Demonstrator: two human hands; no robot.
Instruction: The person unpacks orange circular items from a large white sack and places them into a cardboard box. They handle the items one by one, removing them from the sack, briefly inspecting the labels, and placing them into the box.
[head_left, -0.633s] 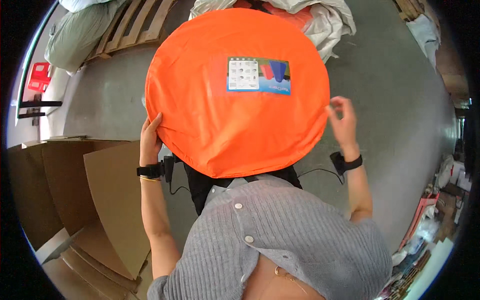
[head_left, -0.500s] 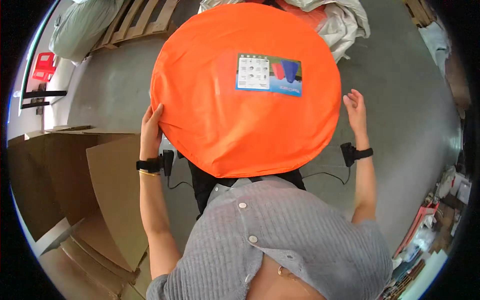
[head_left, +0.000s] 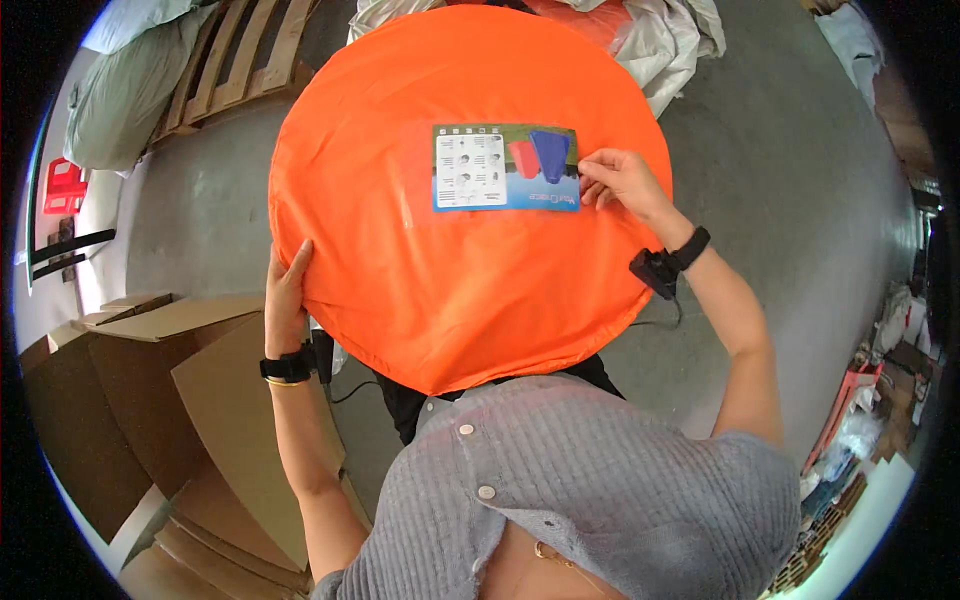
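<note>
A large round flat orange fabric bag is held in front of my body, its lower edge close to my waist. My left hand grips the bag's left rim, with the thumb on the front face and the other fingers out of sight behind. On the bag's face lies a printed card with pictures of a red and a blue shape. At the card's right edge, my right hand has its thumb and forefinger pinched together, the other fingers curled. A dark strap device sits on each wrist.
An opened cardboard box stands at the lower left. Beyond the bag are white sacks, a wooden pallet and a pale stuffed sack. A red stool is at far left, and clutter lines the right side.
My right hand has come in from beside the bag to the card's right edge and closed into a pinch. The bag has shifted slightly left and down in view, still in my left hand.
</note>
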